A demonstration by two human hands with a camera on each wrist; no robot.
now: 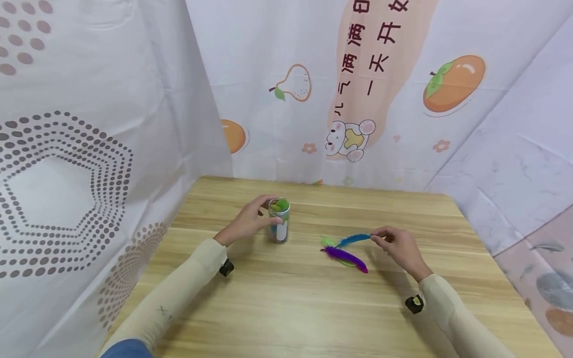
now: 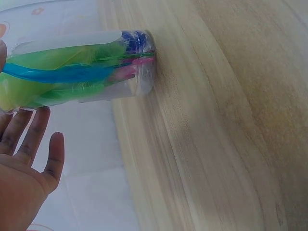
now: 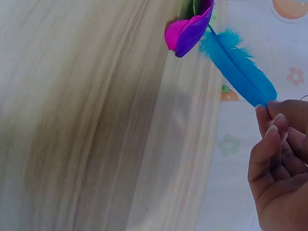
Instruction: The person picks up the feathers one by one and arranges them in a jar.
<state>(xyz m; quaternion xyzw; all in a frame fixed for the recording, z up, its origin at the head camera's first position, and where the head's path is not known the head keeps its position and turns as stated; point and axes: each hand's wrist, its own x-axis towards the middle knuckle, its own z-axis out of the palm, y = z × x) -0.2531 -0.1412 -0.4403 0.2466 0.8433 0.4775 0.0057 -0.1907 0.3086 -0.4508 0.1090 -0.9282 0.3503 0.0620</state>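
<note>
A clear jar packed with green, yellow and blue feathers stands upright toward the back of the table. My left hand grips it near the top, thumb on the near side and fingers behind. In the left wrist view the jar also shows pink and dark blue feather ends at its base. My right hand pinches one end of a blue feather between thumb and fingertips. The feather's other end reaches over a small pile on the table, with a purple feather on top and light green feathers partly under it.
The wooden table ends at a patterned cloth hanging behind it. Another white cloth with dotted hexagons hangs on the left. Both wrists carry small black devices, one of them the right wrist device.
</note>
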